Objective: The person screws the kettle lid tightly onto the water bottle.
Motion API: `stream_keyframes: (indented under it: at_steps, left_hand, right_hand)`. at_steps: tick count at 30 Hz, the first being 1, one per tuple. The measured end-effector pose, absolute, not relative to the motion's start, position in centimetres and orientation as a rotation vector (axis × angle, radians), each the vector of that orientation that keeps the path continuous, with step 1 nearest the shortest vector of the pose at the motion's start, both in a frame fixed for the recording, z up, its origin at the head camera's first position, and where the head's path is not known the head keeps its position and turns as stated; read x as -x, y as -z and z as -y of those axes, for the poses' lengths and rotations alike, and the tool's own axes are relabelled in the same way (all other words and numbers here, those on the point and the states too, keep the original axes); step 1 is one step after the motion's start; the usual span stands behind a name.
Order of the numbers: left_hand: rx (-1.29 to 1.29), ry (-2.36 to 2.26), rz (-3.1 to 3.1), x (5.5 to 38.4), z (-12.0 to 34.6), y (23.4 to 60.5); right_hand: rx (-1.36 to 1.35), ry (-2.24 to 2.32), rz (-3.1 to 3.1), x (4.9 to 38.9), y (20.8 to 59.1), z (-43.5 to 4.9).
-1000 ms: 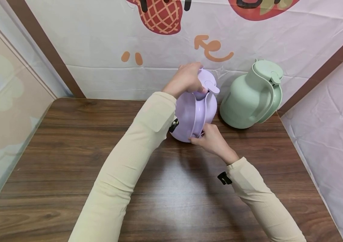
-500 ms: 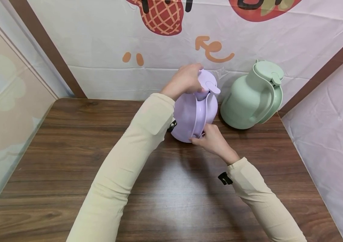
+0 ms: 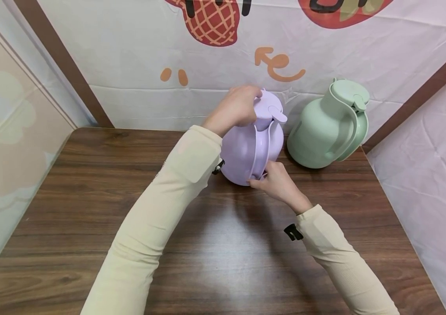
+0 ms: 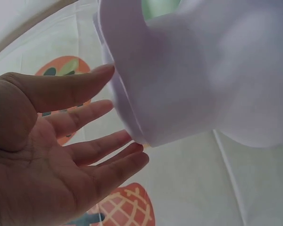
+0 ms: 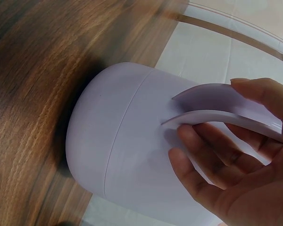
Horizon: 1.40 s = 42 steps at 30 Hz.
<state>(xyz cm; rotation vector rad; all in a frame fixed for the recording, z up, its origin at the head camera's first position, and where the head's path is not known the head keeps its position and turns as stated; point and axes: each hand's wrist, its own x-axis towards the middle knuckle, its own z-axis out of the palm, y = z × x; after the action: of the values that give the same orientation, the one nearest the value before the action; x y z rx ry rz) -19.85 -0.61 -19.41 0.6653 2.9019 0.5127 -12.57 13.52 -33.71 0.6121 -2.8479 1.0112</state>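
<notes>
A lilac vacuum jug [image 3: 238, 151] stands upright at the back of the table, its handle [image 3: 260, 151] facing the front. My left hand [image 3: 236, 105] is at the left side of the lid [image 3: 269, 104]. In the left wrist view, the left fingers are spread and nearly straight, their tips at the lid's edge. Low on the handle, my right hand [image 3: 278, 183] grips it. The right wrist view shows the right thumb on one edge of the handle [image 5: 212, 92] and the other fingers curled behind it.
A green vacuum jug [image 3: 313, 131] of the same shape stands close to the right of the lilac one. Behind both hangs a white printed cloth [image 3: 128, 65]. The brown wooden table [image 3: 101, 188] reaches to cloth walls on both sides.
My left hand has loosened from the lid and shifted slightly left and down; its thumb has left the lid's front. The right hand and both jugs stay in place.
</notes>
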Motion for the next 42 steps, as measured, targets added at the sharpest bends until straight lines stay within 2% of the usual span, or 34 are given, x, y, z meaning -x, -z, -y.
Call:
stream_keyframes:
  at_steps: [42]
  left_hand:
    - [-0.927,-0.404,-2.944,18.5,-0.6,19.0]
  right_hand:
    - [-0.623,-1.014,2.848,12.6,33.6,-13.5]
